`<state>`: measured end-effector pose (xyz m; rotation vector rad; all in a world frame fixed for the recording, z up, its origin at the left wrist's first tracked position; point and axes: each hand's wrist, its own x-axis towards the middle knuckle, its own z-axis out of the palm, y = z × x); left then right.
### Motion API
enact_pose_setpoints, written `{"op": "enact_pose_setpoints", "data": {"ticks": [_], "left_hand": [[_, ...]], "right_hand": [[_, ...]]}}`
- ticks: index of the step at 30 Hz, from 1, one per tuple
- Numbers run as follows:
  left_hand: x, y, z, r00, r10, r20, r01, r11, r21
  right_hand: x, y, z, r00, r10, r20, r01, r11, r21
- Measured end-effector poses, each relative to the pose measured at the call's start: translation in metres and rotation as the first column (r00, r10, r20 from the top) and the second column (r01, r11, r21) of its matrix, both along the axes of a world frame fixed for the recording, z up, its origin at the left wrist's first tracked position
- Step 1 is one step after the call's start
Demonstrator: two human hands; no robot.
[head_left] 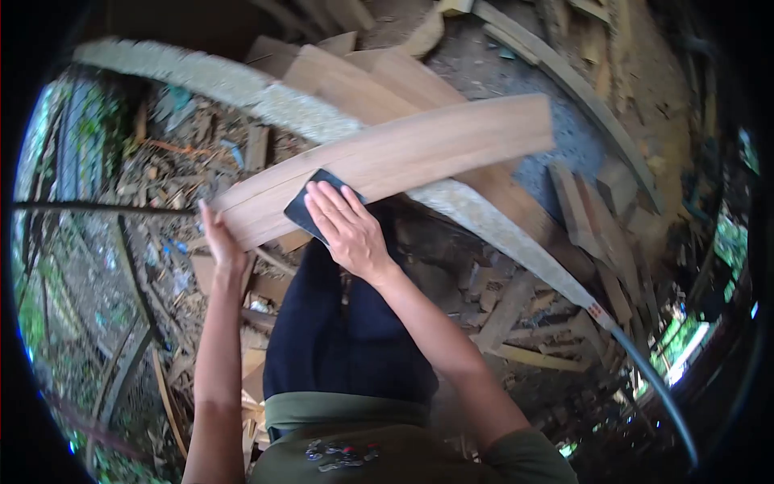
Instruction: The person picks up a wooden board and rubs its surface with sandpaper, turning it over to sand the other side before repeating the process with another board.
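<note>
A wide, pale wooden board [451, 147] lies across the view, tilted up to the right. My left hand [224, 242] is closed on its lower left end, with the thumb along the edge and the other fingers partly hidden. My right hand [351, 240] presses a dark sheet of sandpaper [300, 216] against the board's face, left of its middle. The fingers of that hand lie close together over the sheet, which sticks out on both sides of them. Beneath the board runs a long, rough, whitish beam [500, 227].
More planks [355, 85] are stacked behind the board. Wood scraps and chips [165, 181] litter the ground on the left. Offcuts [580, 210] lie at the right, below a curved timber strip [588, 101]. A grey hose or pipe [657, 383] extends from the beam's right end.
</note>
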<state>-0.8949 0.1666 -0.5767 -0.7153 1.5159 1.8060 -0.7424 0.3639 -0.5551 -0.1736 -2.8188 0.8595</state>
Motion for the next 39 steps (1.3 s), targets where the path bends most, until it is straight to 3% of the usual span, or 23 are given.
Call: {"op": "enact_pose_setpoints", "data": {"ticks": [2, 4, 6, 7, 9, 11, 13, 14, 16, 18, 19, 20, 21, 23, 24, 26, 28, 30, 32, 34, 37, 39], "left_hand": [[-0.001, -0.010, -0.020, 0.999, 0.017, 0.033, -0.018, 0.999, 0.037], [0.000, 0.002, -0.008, 0.998, 0.006, 0.059, -0.005, 1.000, -0.003], [0.005, 0.020, 0.005, 0.998, -0.040, -0.054, 0.025, 0.966, -0.256], [0.005, 0.020, 0.006, 0.994, -0.088, -0.065, 0.069, 0.966, -0.250], [0.004, 0.017, -0.001, 0.988, -0.122, -0.096, 0.091, 0.954, -0.284], [0.003, 0.019, 0.001, 0.984, -0.158, -0.085, 0.127, 0.948, -0.293], [0.003, 0.024, 0.005, 0.984, -0.155, -0.087, 0.121, 0.943, -0.311], [0.003, 0.025, 0.006, 0.984, -0.157, -0.081, 0.122, 0.936, -0.329], [0.001, 0.023, 0.002, 0.983, -0.163, -0.081, 0.128, 0.937, -0.324], [0.003, 0.015, -0.006, 0.984, -0.158, -0.077, 0.125, 0.937, -0.325], [0.003, 0.012, -0.011, 0.985, -0.150, -0.088, 0.116, 0.943, -0.312], [0.003, 0.010, -0.013, 0.985, -0.141, -0.099, 0.106, 0.949, -0.298], [0.002, 0.013, -0.006, 0.987, -0.152, -0.060, 0.131, 0.957, -0.259], [-0.001, 0.004, -0.014, 0.988, -0.152, -0.040, 0.139, 0.963, -0.231], [-0.002, 0.001, -0.017, 0.988, -0.156, -0.020, 0.149, 0.969, -0.197], [-0.001, 0.015, 0.003, 0.990, -0.139, 0.027, 0.141, 0.968, -0.207], [-0.001, 0.017, 0.007, 0.990, -0.121, 0.075, 0.135, 0.967, -0.217], [-0.002, 0.007, -0.004, 0.991, -0.121, 0.055, 0.131, 0.966, -0.224], [-0.003, 0.012, 0.007, 0.992, -0.100, 0.083, 0.118, 0.961, -0.249], [-0.006, 0.010, 0.003, 0.987, -0.095, 0.132, 0.113, 0.984, -0.137], [-0.004, 0.019, 0.010, 0.990, -0.094, 0.108, 0.108, 0.985, -0.132], [-0.004, 0.014, 0.005, 0.994, -0.075, 0.082, 0.086, 0.986, -0.144]], "right_hand": [[0.015, 0.050, -0.003, 0.997, -0.072, -0.015, 0.073, 0.993, 0.092], [0.041, 0.121, -0.013, 0.943, -0.319, 0.093, 0.274, 0.906, 0.323], [0.062, 0.187, -0.025, 0.810, -0.585, -0.034, 0.567, 0.768, 0.298], [0.058, 0.190, -0.027, 0.811, -0.584, -0.031, 0.566, 0.771, 0.293], [0.050, 0.195, -0.029, 0.595, -0.798, -0.096, 0.787, 0.553, 0.274], [0.043, 0.152, -0.027, 0.804, -0.594, -0.030, 0.576, 0.765, 0.288], [0.034, 0.102, -0.009, 0.937, -0.349, 0.010, 0.342, 0.923, 0.176], [0.037, 0.096, -0.001, 0.969, -0.236, 0.077, 0.230, 0.970, 0.080], [0.046, 0.128, -0.002, 0.980, -0.187, 0.071, 0.165, 0.956, 0.244], [0.057, 0.191, -0.017, 0.927, -0.374, 0.035, 0.324, 0.843, 0.429], [0.062, 0.219, -0.018, 0.837, -0.547, -0.013, 0.512, 0.775, 0.370], [0.073, 0.255, -0.027, 0.785, -0.616, -0.071, 0.605, 0.736, 0.306], [0.070, 0.266, -0.028, 0.787, -0.613, -0.068, 0.602, 0.739, 0.302], [0.065, 0.277, -0.031, 0.540, -0.841, -0.036, 0.821, 0.516, 0.245], [0.058, 0.263, -0.033, 0.561, -0.826, -0.054, 0.797, 0.521, 0.306], [0.049, 0.213, -0.028, 0.781, -0.618, -0.086, 0.614, 0.736, 0.286], [0.045, 0.168, -0.009, 0.917, -0.393, 0.069, 0.376, 0.909, 0.178], [0.054, 0.185, -0.008, 0.951, -0.279, 0.135, 0.240, 0.937, 0.253], [0.062, 0.229, -0.019, 0.890, -0.453, 0.051, 0.420, 0.858, 0.295], [0.064, 0.265, -0.027, 0.717, -0.697, -0.027, 0.670, 0.677, 0.306], [0.051, 0.243, -0.029, 0.677, -0.735, -0.037, 0.719, 0.651, 0.243], [0.034, 0.177, -0.022, 0.827, -0.561, -0.020, 0.554, 0.809, 0.196]]}}
